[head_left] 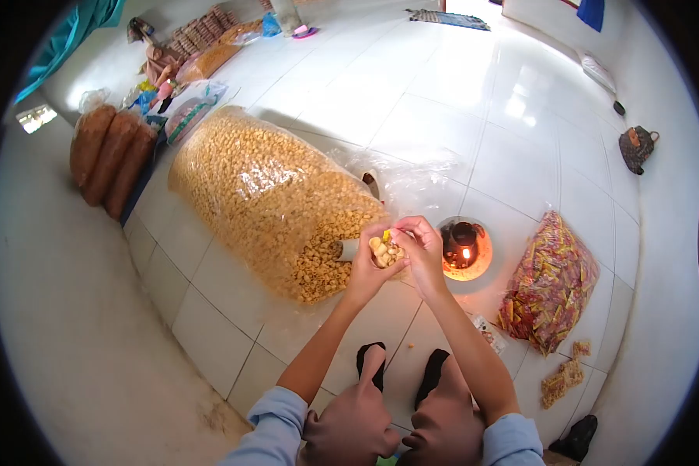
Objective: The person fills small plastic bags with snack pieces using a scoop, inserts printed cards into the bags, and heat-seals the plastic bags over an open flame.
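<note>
Closest to where the person squats, the black footwear (370, 365) is planted on the pale tiled floor (287, 349); over it, both forearms reach out to a small bag (388, 253) of pale yellow snack pieces, held up between the two hands, just left of a lit flame (466, 253) in its dish (478, 269). The left hand (364, 262) is curled around the bag's side and underside, and the right hand (422, 250) is drawn in narrow, its fingers gathered at the upper edge beside a bright yellow slip (387, 234). I'd judge the little thing very light, its film thin, limp and rather slippery, the puffed pieces inside brittle enough to crumble under a hard squeeze. The cupped hold below looks kind to them; the rim is the place for a firm pinch, and film that thin would shrivel if it strayed to the flame. Beyond the left hand lies a white scoop-like tube (349, 249) at the loose snacks of the big clear sack (256, 186), and far left, long brown-filled bags (116, 159) lean by the wall.
</note>
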A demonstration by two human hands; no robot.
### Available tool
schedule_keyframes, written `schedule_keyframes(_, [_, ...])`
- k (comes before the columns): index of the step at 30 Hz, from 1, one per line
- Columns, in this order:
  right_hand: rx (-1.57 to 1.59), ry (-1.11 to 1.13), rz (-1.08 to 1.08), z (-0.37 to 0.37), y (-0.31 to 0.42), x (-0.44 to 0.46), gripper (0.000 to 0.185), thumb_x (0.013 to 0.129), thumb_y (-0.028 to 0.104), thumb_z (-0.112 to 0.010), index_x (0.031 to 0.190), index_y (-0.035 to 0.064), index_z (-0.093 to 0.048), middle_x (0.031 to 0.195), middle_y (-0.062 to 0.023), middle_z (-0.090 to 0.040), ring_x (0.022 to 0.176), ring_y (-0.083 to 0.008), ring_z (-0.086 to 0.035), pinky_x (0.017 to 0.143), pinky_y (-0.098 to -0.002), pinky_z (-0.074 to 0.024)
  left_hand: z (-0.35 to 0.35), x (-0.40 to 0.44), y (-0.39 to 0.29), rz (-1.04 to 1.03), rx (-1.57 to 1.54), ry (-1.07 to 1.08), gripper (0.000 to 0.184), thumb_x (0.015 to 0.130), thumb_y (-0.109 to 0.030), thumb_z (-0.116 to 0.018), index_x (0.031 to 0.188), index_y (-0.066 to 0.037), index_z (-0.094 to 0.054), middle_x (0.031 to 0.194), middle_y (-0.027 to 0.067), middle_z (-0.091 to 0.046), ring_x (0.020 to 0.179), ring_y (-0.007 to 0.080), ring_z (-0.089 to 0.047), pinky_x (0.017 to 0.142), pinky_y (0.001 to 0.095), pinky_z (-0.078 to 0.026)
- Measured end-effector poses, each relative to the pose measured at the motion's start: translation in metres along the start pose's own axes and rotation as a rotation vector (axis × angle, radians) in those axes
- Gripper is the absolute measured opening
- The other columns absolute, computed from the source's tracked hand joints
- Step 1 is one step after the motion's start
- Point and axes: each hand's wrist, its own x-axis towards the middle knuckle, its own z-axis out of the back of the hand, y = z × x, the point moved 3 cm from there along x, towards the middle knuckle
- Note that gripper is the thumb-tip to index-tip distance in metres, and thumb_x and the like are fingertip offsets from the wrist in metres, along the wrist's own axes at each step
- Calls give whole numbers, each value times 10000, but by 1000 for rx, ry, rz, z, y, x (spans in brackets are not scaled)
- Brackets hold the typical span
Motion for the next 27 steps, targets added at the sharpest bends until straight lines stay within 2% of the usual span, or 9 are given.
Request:
schedule_keyframes(4, [-186,23,-49,-22,-46,10,135,804,35,-572,925,4,-519,868,-67,-583,846,-85,-536,717,-204,-423,44,-14,27,54,71,-111,564,710,-71,-709,1149,-32,-357,1026,80,-511,934,128,-513,780,261,-446])
schedule_keyframes(7, [-326,52,-62,-30,-73,17,156,796,48,-583,934,7,-523,881,-75,-599,833,-91,-545,701,-212,-427,71,-27,47,213,4,-161,518,711,-74,-708,1119,-32,-392,980,59,-533,890,113,-528,752,245,-449])
schedule_keyframes(12, [-489,376,-174,-34,-128,13,179,814,55,-566,981,14,-514,906,-48,-586,811,-100,-539,717,-202,-419,94,-54,87,184,-29,-192,480,702,-89,-718,1093,-37,-443,948,56,-562,840,100,-548,714,228,-458])
schedule_keyframes(16, [-559,269,-186,-3,-160,34,242,814,79,-580,1038,25,-507,899,-32,-588,813,-107,-538,733,-222,-424,120,-86,113,339,35,-339,487,700,-115,-724,1086,-28,-440,933,67,-572,832,108,-558,698,233,-464])
schedule_keyframes(18, [-876,294,-213,23,-183,49,340,792,116,-608,1099,43,-482,1007,-69,-556,920,-172,-518,791,-278,-417,132,-97,120,330,112,-425,506,701,-140,-728,1088,-22,-423,921,67,-569,809,114,-563,694,239,-467])
schedule_keyframes(19, [-875,296,-214,23,-193,48,340,792,116,-608,1099,43,-482,1007,-69,-556,920,-172,-518,791,-278,-417,134,-97,119,331,113,-427,506,701,-140,-728,1088,-22,-423,921,67,-569,809,114,-563,694,239,-467])
schedule_keyframes(21, [-1306,386,165,15,-201,43,462,733,137,-658,1141,46,-462,1135,-125,-483,1054,-269,-449,878,-339,-381,138,-98,117,309,147,-458,497,703,-147,-727,1076,-17,-426,898,58,-570,799,119,-567,700,245,-466])
schedule_keyframes(24, [-1342,377,134,8,-222,40,587,657,115,-700,1179,56,-438,1217,-152,-400,1128,-340,-365,944,-387,-333,141,-99,124,322,143,-495,493,701,-119,-721,1077,0,-425,959,86,-566,854,138,-571,733,261,-477])
schedule_keyframes(27, [-1385,416,143,5,-232,48,652,616,77,-715,1198,58,-421,1216,-141,-400,1123,-332,-384,943,-388,-350,144,-99,129,286,240,-533,502,694,-159,-733,1076,-39,-431,952,78,-552,841,148,-564,726,266,-462])
